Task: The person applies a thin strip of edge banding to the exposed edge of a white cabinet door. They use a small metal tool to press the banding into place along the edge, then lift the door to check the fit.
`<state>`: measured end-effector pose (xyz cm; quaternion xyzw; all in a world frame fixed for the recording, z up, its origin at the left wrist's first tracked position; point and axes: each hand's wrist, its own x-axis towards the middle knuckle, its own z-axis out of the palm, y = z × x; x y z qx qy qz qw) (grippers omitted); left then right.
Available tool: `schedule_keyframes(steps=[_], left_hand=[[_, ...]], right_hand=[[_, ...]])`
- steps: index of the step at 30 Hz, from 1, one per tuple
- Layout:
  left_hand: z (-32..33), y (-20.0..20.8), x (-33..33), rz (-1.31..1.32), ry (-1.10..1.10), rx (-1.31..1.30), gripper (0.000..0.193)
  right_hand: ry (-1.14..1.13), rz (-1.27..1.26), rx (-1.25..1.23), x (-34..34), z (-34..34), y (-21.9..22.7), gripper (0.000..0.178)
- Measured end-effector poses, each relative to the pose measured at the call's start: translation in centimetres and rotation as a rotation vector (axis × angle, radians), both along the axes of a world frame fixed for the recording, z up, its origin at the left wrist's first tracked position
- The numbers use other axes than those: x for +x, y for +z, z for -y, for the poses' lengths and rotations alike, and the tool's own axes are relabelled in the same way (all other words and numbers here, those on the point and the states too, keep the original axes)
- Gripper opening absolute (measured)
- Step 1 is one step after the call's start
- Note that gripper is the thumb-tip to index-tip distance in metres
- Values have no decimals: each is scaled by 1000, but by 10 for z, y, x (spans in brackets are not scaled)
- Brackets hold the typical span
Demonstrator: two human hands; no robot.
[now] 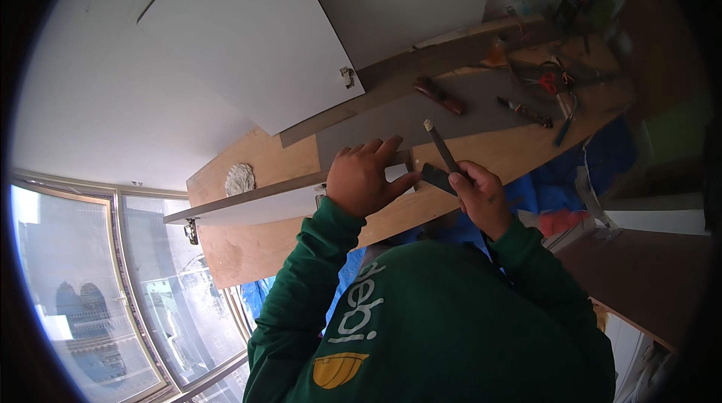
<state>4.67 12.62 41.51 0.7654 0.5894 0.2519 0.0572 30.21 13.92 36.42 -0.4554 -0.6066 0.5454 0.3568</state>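
A narrow cabinet door panel (pixel 252 203) stands on its long edge on the wooden worktop, with a grey upper edge and a white face. My left hand (pixel 365 177) grips its right end, fingers bent over the upper edge and thumb stretched out to the right. My right hand (pixel 483 198) is closed on a slim dark stick (pixel 441 145) with a pale lump at its tip. A dark flat rectangular piece (pixel 438 178) sticks out of the same hand, close to the panel's end. What kind of tool these are I cannot make out.
A crumpled white clump (pixel 240 179) sits behind the panel. A dark red tool (pixel 440 96), a utility knife (pixel 524 112) and red-handled pliers (pixel 551 82) lie at the far right. Hinged white door (pixel 248 34) behind; blue sheeting (pixel 560 173) below the worktop (pixel 248 245); windows (pixel 83 282) left.
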Motion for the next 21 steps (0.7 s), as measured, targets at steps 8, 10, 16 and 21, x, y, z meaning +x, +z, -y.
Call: schedule_keyframes(steps=[8,10,16,21], left_hand=[[-12,-15,11,-24,21,14,32],[-12,-17,10,-39,71,-12,35],[-15,-18,8,-55,173,-64,37],[-12,-12,5,29,93,-34,33]], right_hand=[[-118,-166,-247,15,22,-19,24],[-125,-190,-256,17,23,-19,25],[-169,-279,-345,25,20,-27,26],[-283,-331,-524,42,15,-53,25]])
